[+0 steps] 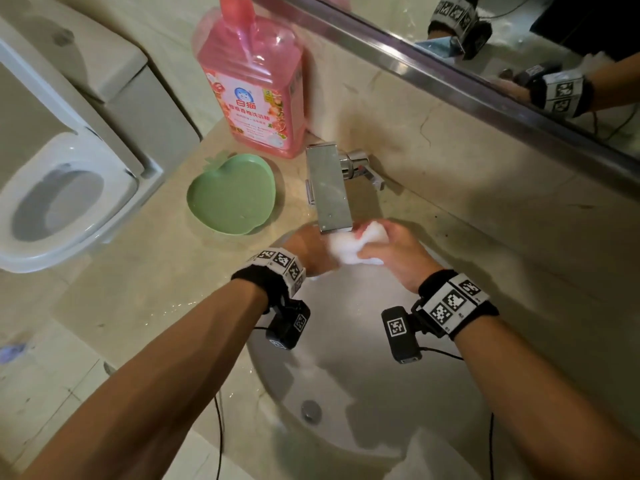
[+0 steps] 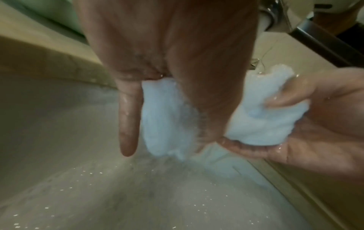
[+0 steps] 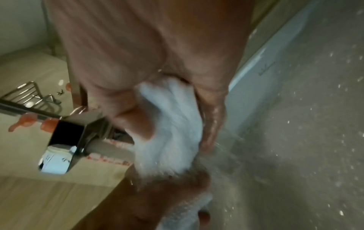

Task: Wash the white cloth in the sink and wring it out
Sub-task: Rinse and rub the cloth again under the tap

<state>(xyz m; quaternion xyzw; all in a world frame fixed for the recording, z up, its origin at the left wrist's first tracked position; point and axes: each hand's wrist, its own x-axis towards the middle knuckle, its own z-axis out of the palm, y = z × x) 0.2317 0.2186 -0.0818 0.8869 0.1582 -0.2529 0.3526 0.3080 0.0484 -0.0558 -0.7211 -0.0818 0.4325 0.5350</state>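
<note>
White cloth: small wet fluffy white cloth (image 1: 356, 245), bunched, held just under the outlet of the flat rectangular chrome faucet (image 1: 329, 188), above the basin.
Left hand: left hand (image 1: 313, 251) grips the cloth's left end; one finger (image 2: 129, 124) hangs straight, clear of the fabric.
Right hand: right hand (image 1: 398, 254) curls round the right end, thumb pressed on top.
Sink: pale grey oval basin (image 1: 346, 348) set in the counter, round metal drain (image 1: 310, 411) near the front, droplets on the walls.
Counter: beige marble-look countertop (image 1: 156, 271), wet by the basin rim.
On counter: green apple-shaped plastic dish (image 1: 232, 194); behind it a pink dish-soap bottle (image 1: 251, 84) against the wall.
Room: white toilet (image 1: 62, 188) left of the counter; metal-framed mirror (image 1: 502, 57) above the backsplash.
</note>
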